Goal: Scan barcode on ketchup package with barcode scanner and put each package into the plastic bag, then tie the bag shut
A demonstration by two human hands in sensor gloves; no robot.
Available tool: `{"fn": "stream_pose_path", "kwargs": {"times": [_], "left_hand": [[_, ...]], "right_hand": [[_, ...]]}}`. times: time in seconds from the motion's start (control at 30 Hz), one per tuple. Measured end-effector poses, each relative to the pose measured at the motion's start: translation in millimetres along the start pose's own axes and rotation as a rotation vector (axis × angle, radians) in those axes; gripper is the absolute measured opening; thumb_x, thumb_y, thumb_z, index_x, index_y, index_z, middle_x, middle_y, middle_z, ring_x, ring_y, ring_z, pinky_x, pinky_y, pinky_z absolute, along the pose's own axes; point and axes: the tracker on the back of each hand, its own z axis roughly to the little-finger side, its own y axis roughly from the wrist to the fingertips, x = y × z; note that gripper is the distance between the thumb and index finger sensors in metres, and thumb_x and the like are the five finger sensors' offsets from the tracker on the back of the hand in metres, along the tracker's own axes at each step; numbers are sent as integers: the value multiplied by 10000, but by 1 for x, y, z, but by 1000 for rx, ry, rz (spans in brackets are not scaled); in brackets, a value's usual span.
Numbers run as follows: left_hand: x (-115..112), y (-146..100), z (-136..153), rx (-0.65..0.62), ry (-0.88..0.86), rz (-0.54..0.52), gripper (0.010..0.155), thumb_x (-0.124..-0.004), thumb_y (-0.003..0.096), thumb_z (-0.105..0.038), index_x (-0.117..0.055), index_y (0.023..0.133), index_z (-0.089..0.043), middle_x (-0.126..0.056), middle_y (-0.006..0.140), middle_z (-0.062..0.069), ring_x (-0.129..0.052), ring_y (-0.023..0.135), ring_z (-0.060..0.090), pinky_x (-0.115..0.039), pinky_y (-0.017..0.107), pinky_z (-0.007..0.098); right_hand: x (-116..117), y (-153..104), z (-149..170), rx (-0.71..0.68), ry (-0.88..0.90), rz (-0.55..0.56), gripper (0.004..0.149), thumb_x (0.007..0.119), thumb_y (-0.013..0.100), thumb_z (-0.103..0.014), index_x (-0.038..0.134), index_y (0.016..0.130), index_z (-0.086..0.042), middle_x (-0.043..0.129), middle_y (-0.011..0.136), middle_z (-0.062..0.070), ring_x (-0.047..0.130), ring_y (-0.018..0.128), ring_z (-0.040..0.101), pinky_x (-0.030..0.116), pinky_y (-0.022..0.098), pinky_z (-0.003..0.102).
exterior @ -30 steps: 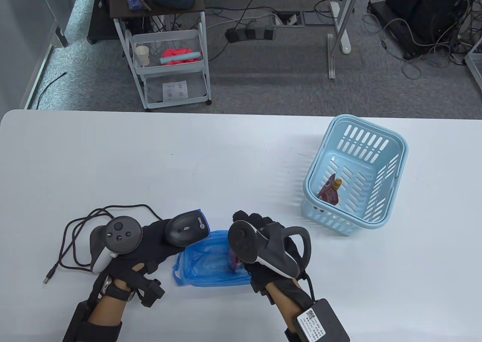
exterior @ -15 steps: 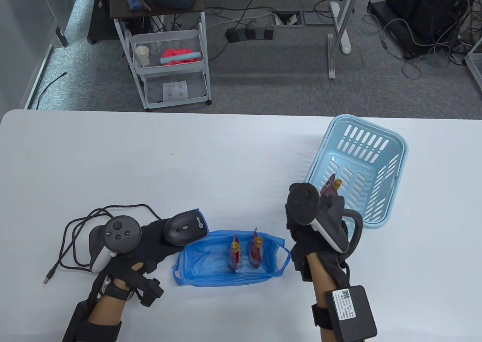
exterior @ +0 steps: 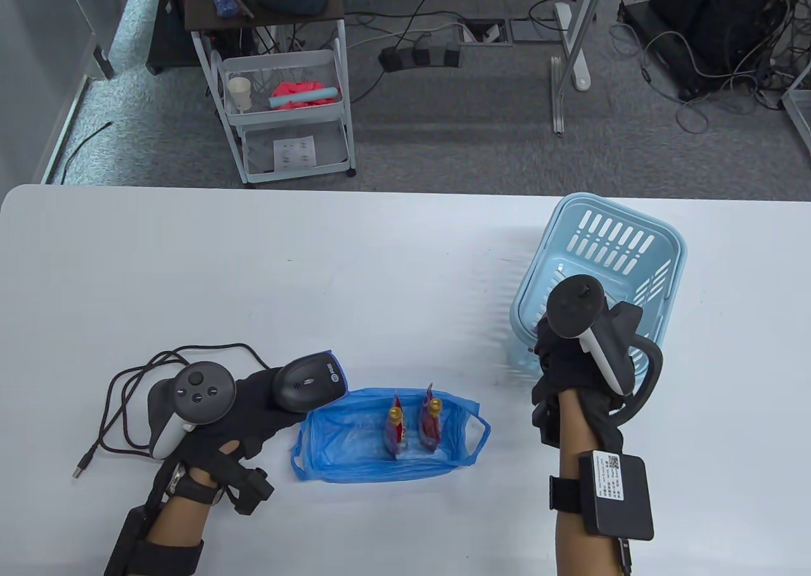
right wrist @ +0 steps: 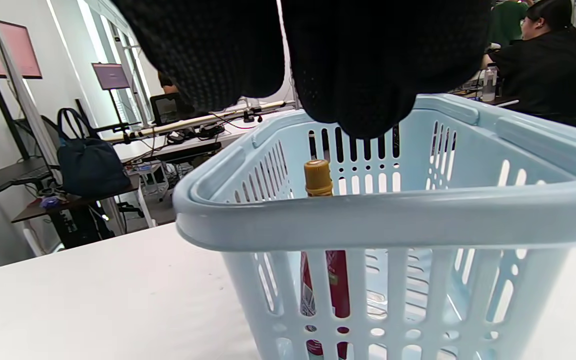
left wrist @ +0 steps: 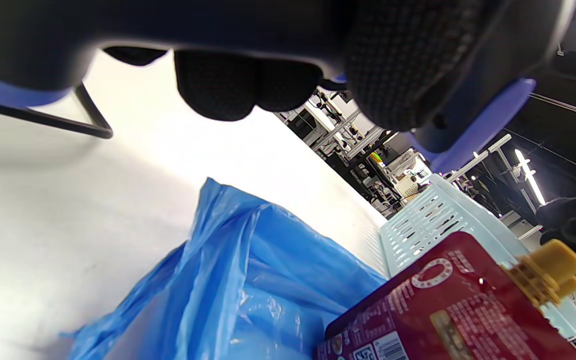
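Left hand (exterior: pixel 250 405) at about 8 o'clock on the white table (exterior: pixel 317 272), fingers curled round the barcode scanner (exterior: pixel 307 384), gripping it with the head aimed toward 2 o'clock; black cable (exterior: pixel 136 373) looping off toward 9 o'clock, plug end lying loose on the tabletop. Just beside the scanner, toward 4 o'clock from it, the blue plastic bag (exterior: pixel 345 443) lying open, two ketchup packages (exterior: pixel 412 429) standing upright inside, side by side, yellow caps up. In the left wrist view, one red package (left wrist: pixel 458 310) close to the lens with the blue bag film (left wrist: pixel 248 280) beside it. Right hand (exterior: pixel 567 364) well apart from the left, at about 4 o'clock on the table, poised above the near rim of the light blue basket (exterior: pixel 640 246). In the right wrist view, gloved fingertips (right wrist: pixel 368 65) hanging over the basket rim (right wrist: pixel 393 215), touching nothing visible; whether curled or relaxed cannot be told. One more ketchup package (right wrist: pixel 325 280) standing inside the basket, yellow cap (right wrist: pixel 317 177) just below those fingertips, not yet grasped. Beyond the table at 11 o'clock, a white wire cart (exterior: pixel 282 113) on the grey floor.
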Motion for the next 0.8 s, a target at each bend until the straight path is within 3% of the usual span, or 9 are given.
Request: {"fn": "stream_pose_path", "kwargs": {"times": [0.43, 0.8], "left_hand": [[1, 0, 2, 20, 0, 1, 517, -905, 425, -458, -816, 901, -275, -879, 878, -29, -966, 733, 301, -761, 621, 525], [1, 1, 3, 27, 2, 2, 517, -905, 425, -459, -816, 901, -276, -880, 878, -30, -967, 732, 302, -761, 621, 526]], "right_hand": [[29, 31, 9, 102, -18, -91, 657, 793, 539, -279, 502, 1121, -190, 549, 1123, 256, 703, 898, 490, 684, 587, 551], [42, 41, 10, 123, -18, -140, 578, 751, 557, -262, 559, 1099, -199, 564, 1121, 239, 711, 895, 485, 686, 585, 552]]}}
